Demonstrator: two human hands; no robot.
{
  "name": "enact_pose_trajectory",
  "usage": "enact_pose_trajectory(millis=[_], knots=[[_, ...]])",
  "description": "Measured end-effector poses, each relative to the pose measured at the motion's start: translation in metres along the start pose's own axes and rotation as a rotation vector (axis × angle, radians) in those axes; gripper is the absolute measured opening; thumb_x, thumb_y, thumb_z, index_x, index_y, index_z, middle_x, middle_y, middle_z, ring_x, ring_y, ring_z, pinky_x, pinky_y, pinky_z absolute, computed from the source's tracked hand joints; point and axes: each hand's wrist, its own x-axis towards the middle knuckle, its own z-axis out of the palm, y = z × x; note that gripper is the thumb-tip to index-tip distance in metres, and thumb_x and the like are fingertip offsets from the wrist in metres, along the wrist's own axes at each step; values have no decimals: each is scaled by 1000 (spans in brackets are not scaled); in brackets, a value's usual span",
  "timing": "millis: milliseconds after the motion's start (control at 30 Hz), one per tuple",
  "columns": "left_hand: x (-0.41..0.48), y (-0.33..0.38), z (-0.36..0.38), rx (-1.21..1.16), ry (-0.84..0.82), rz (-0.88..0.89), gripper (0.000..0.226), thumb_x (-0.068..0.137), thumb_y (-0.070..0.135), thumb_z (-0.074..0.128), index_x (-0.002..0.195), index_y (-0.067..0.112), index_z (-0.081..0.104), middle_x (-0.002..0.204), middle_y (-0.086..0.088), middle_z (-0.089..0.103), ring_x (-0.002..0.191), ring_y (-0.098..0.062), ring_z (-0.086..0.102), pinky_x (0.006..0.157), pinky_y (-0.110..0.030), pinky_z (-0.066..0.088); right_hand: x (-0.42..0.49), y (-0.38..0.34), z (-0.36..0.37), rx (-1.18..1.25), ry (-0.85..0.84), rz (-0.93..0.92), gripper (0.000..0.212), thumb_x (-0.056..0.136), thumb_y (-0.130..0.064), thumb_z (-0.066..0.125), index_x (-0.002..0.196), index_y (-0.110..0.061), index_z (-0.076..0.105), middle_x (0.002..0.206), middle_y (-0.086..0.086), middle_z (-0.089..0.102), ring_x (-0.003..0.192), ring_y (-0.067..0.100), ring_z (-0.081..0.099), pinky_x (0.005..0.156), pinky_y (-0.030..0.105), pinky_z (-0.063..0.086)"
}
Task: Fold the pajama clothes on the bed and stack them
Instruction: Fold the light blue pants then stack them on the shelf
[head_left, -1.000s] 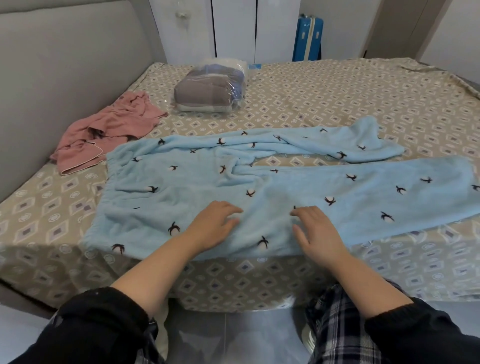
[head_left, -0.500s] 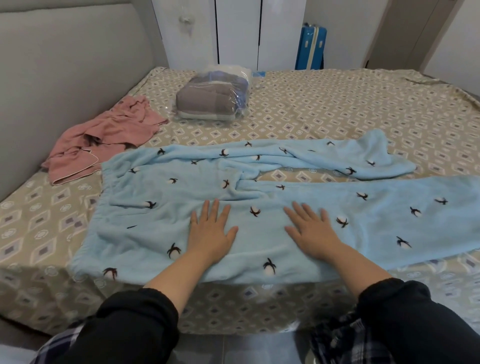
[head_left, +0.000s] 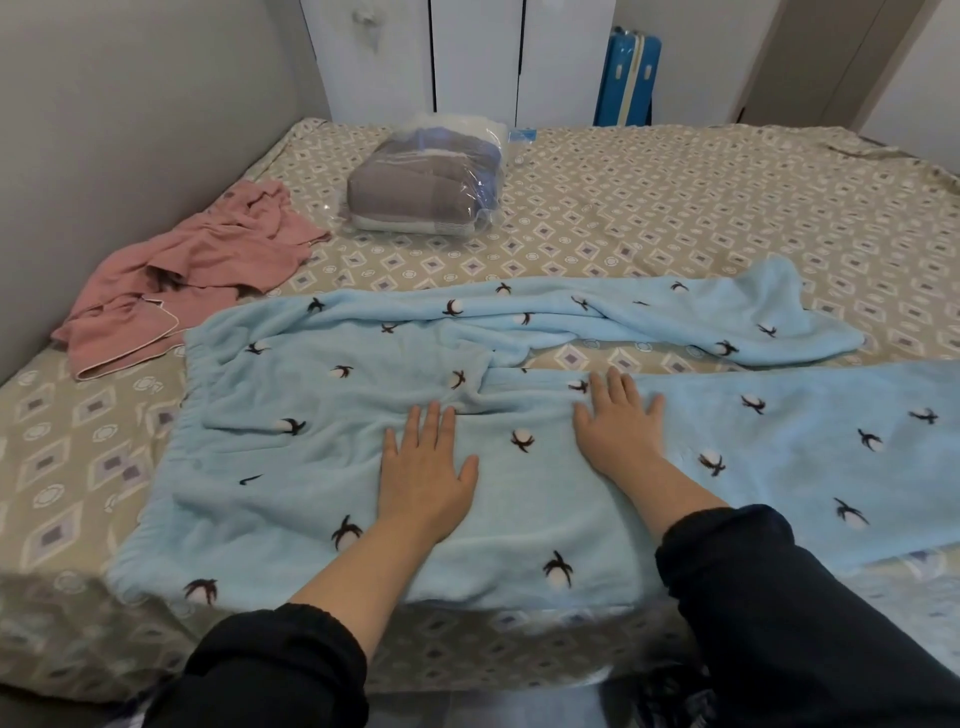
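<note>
Head view looks down at a bed (head_left: 675, 208) with a diamond-print sheet, white closet doors (head_left: 472, 57) and a blue suitcase (head_left: 626, 78) behind. Blue pajama pants (head_left: 291, 467) lie spread near its front edge, a pink top (head_left: 197, 270) bunched by the gray headboard (head_left: 130, 130). Left hand (head_left: 423, 480) and right hand (head_left: 618, 423) press flat on the pants, fingers straight.

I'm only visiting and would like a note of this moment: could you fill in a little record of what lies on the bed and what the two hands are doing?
place: bed with a patterned sheet
main garment: blue pajama pants, spread out at the near edge, legs running rightward, far leg rumpled
left hand: flat on the pants, fingers straight
right hand: flat on the pants, fingers spread
other garment: pink garment, crumpled, unfolded, at the left
also on bed: plastic-wrapped bundle, beyond the pants
stack: none visible yet
</note>
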Motion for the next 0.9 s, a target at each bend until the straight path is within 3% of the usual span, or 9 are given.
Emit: enact_pose_trajectory(millis=[167, 267, 333, 467, 567, 733, 833, 900], knots=[[12, 12, -3, -49, 28, -26, 63, 101, 43, 20, 154, 20, -5, 162, -7, -9, 149, -24, -8, 118, -47, 0, -21, 12, 2, 84, 16, -335, 58, 101, -39, 23, 155, -21, 9, 162, 0, 3, 148, 15, -1, 118, 41, -1], [23, 39, -1, -72, 135, 54, 64, 100, 38, 27, 154, 20, -2, 161, -8, -11, 148, -26, -12, 118, -48, -1, -25, 39, -5, 330, -40, -401, 56, 100, -35, 40, 152, -23, 24, 160, -7, 13, 146, 6, 8, 118, 26, 4], [34, 63, 2, -106, 145, 124, 62, 99, 37, 28, 154, 25, 2, 162, -7, -10, 148, -25, -16, 117, -48, -5, -21, 53, -12, 474, -16, -334, 53, 98, -29, 47, 148, -21, 33, 158, -8, 21, 144, 8, 19, 114, 20, 13], [61, 107, 11, -62, 92, 213, 59, 100, 42, 20, 154, 27, 5, 162, -6, -5, 147, -25, -16, 116, -47, -10, 6, 81, -28, 645, 145, -130, 46, 97, -20, 51, 142, -16, 41, 152, 0, 35, 137, 18, 35, 108, 24, 29], [78, 124, 17, -61, 62, 236, 58, 100, 42, 20, 154, 27, 6, 163, -5, -1, 148, -24, -11, 117, -46, -9, 39, 112, -43, 733, 258, 70, 42, 94, -15, 56, 135, -11, 46, 135, 9, 49, 122, 24, 50, 93, 22, 36], [98, 135, 21, -63, 90, 248, 60, 97, 40, 22, 154, 27, 9, 162, -3, -2, 148, -22, -9, 117, -49, -8, 93, 177, -57, 418, 251, 267, 53, 89, -9, 55, 140, -9, 39, 136, 16, 35, 111, 36, 51, 90, 38, 44], [108, 141, 21, -68, 130, 269, 62, 95, 38, 25, 154, 26, 9, 162, -4, -3, 148, -22, -12, 116, -48, -11, 118, 204, -58, 441, 290, 431, 39, 96, -13, 46, 134, -4, 45, 134, 18, 35, 96, 38, 53, 83, 38, 42], [116, 146, 22, -89, 158, 294, 63, 94, 36, 26, 154, 27, 10, 162, -4, -5, 148, -22, -13, 114, -47, -14, 133, 216, -57, 476, 315, 470, 39, 100, -19, 43, 134, -1, 47, 139, 17, 33, 96, 38, 55, 87, 40, 42]])
